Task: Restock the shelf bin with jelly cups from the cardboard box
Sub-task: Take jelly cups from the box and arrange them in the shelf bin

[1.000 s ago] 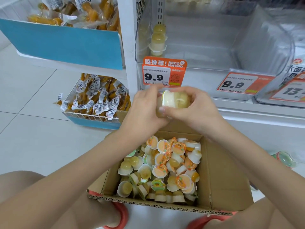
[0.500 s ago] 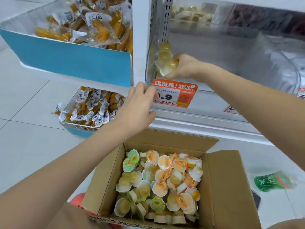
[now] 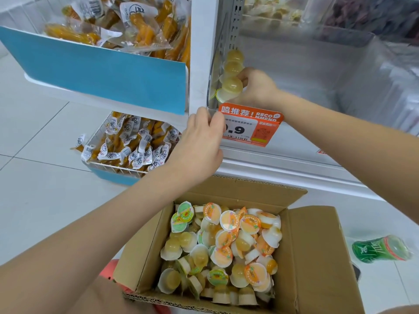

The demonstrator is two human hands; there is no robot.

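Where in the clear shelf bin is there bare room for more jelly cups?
The clear shelf bin is bare right of the right hand, across to its far wall. It is crowded only in the left corner, where stacked jelly cups stand by the left wall. The left hand touches the price tag.

A pale tiled floor [image 3: 40, 200] carries an open cardboard box [image 3: 317, 257] heaped with jelly cups [image 3: 226, 245], set close against the foot of a white shelf unit [image 3: 283, 168]. A green bottle [image 3: 378, 248] lies on its side on the tiles just right of the box. To the left, a low blue-fronted bin [image 3: 108, 175] of wrapped yellow snacks [image 3: 131, 143] stands on the floor.
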